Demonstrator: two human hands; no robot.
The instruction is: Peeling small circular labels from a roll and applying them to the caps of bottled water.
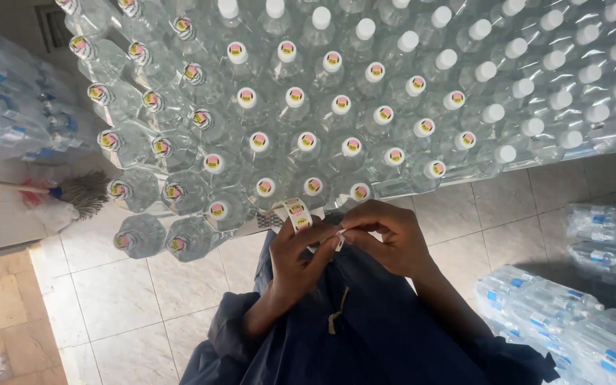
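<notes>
Left hand (295, 251) curled round sticker roll (297, 212), held near table edge so bottles (308, 142) within reach. Right hand (386, 239) pinches sticker (339, 239) at fingertips, peeling. Near caps stickered; far right caps (593, 71) plain white.

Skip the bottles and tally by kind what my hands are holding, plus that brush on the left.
Sticker roll, in left hand: 1
Loose sticker, in right hand: 1
Brush: 1
Total: 3

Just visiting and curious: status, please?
Left hand holds sticker roll. Right hand pinches one sticker off it. Capped bottles ahead, many stickered. Nothing in the way.
</notes>
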